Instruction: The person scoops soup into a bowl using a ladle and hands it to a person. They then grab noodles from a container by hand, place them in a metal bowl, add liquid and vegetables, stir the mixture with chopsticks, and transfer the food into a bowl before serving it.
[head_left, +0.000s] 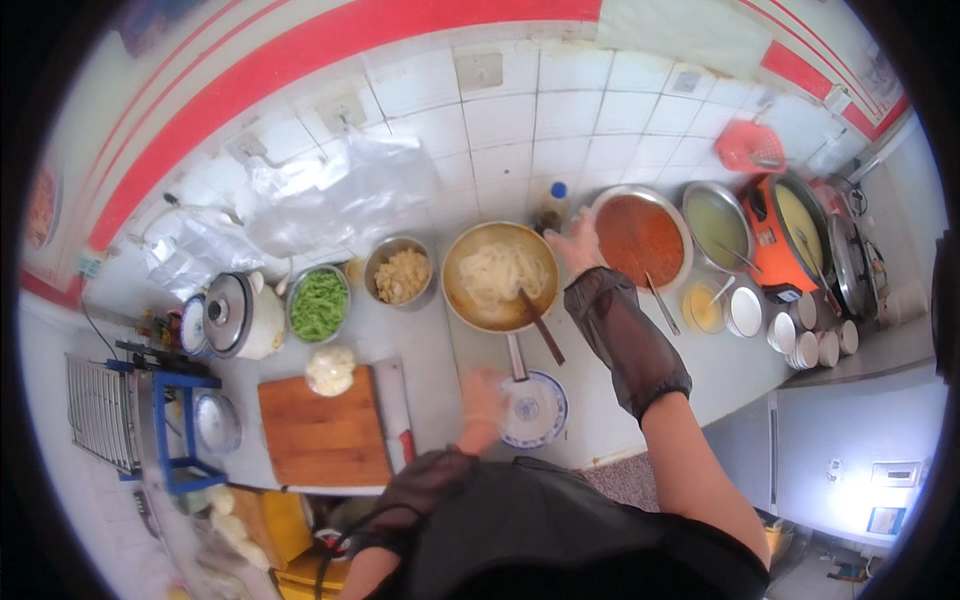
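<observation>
A metal pan (453, 295) of pale wide noodles (499, 276) stands before me. Brown chopsticks (541, 327) lean out over its rim. My right hand (577, 246), in a clear glove, is between the pan and a steel basin of red sauce (639, 238). Its fingertips are close to a bottle with a blue cap (556, 201); whether they grip it is unclear. Blurred by motion, my left hand (481, 399) is at the left edge of a blue-and-white plate (537, 412), just below the pan handle (516, 357). I see nothing clearly held there.
Left of the pan are bowls of shredded greens (319, 304) and a light-brown food (403, 274). A cleaver (396, 397) lies beside a wooden cutting board (319, 435). To the right stand a bowl of pale green liquid (712, 225), an orange pot (772, 255) and several stacked white bowls (805, 349).
</observation>
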